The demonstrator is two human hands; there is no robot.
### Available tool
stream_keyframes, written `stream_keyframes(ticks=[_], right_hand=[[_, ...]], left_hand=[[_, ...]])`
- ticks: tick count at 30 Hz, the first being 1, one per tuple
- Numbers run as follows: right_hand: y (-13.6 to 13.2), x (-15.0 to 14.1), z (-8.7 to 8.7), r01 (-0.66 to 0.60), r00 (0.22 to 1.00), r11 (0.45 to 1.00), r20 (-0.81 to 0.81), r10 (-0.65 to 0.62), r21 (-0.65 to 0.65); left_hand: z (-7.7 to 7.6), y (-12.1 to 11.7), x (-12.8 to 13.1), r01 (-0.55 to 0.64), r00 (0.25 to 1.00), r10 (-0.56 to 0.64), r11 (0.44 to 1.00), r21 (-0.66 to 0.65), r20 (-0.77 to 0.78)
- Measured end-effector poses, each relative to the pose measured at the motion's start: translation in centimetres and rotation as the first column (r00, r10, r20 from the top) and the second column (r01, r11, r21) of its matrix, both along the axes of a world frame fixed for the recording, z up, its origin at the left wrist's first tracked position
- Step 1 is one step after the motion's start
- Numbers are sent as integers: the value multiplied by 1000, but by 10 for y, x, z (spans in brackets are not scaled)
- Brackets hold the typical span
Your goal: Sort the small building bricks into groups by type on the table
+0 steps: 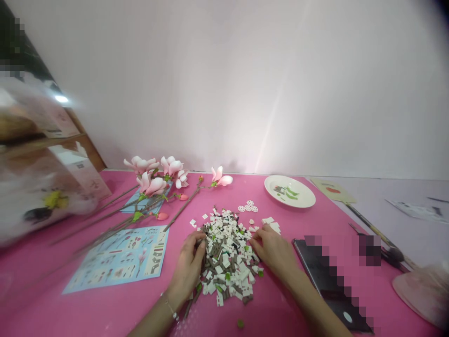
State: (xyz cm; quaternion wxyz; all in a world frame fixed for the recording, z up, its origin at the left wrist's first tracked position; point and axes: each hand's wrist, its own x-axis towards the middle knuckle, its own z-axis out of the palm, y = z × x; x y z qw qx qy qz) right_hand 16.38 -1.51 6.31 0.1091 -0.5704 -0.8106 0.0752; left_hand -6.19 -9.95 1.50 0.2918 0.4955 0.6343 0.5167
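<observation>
A heap of small building-block pieces (224,257), white, grey-brown and green, lies on the pink tabletop in the middle. At its left edge rests my left hand (189,264), fingers curved and thumb apart, with no piece visible in it. My right hand (275,248) touches the heap's right side with bent, parted fingers; nothing shows clearly between them. Several white plates (271,224) lie just beyond the right hand. Behind the heap sit several white lacy round pieces (248,207). A lone green piece (240,323) lies near the front.
Pink magnolia stems (154,183) lie at the left, partly over a light-blue printed sheet (122,255). A white plate (305,199) with green pieces stands at the back. A dark tablet-like slab (326,281) lies right of my right arm. Boxes (82,171) and plastic bags crowd the far left.
</observation>
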Motion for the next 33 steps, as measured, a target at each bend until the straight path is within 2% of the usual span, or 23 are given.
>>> stream_keyframes(ticks=[6, 13, 19, 26, 33], right_hand=[[2, -10, 6, -55, 998, 993, -5, 55, -108], [11, -36, 28, -105, 994, 991, -2, 105, -87], [13, -62, 17, -229, 973, 966, 3, 231, -119], [9, -62, 1, -311, 950, 943, -48, 308, -121], [13, -54, 13, -287, 958, 950, -56, 282, -122]], left_hand=[[-1, 0, 0, -5, 1000, 6, 1000, -29, 8], [-2, 1, 1, 12, 1000, -11, 1000, -5, 24], [-2, 1, 1, 6, 999, -5, 1000, -9, 36], [2, 1, 1, 15, 1000, -15, 1000, -13, 17], [-1, 1, 1, 12, 1000, -12, 1000, 1, 12]])
